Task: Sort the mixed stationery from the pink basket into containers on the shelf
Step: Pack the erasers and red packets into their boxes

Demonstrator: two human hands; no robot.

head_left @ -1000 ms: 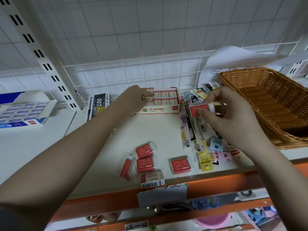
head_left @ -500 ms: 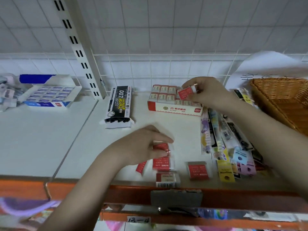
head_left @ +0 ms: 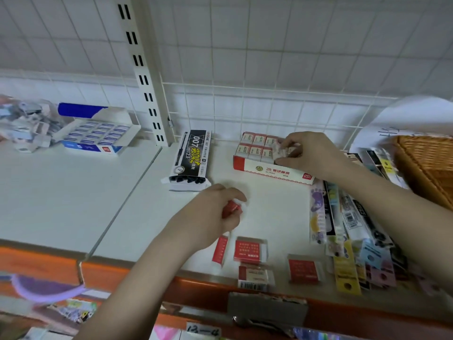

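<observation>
The left hand (head_left: 213, 212) curls its fingers round a red wrapped eraser (head_left: 231, 209) and holds it just above the white shelf (head_left: 122, 192); most of that eraser is hidden inside the fist, so its long axis cannot be told. The right hand (head_left: 306, 153) pinches another small eraser (head_left: 282, 149) over the right part of the open red-and-white eraser box (head_left: 272, 169); motion blur and the fingers cover it, and which way it points is unclear. The erasers already in the box stand in rows, their long sides running away from the camera.

Four loose red erasers (head_left: 250, 250) lie near the shelf's front edge, below the left hand, each turned slightly differently. A black pen box (head_left: 191, 160) lies left of the eraser box, its long axis running front to back. Long packets of pens (head_left: 343, 229) lie side by side at the right, partly under the right forearm. A wicker basket (head_left: 426, 168) is cut off by the right edge. A blue eraser box (head_left: 95, 136) sits far left.
</observation>
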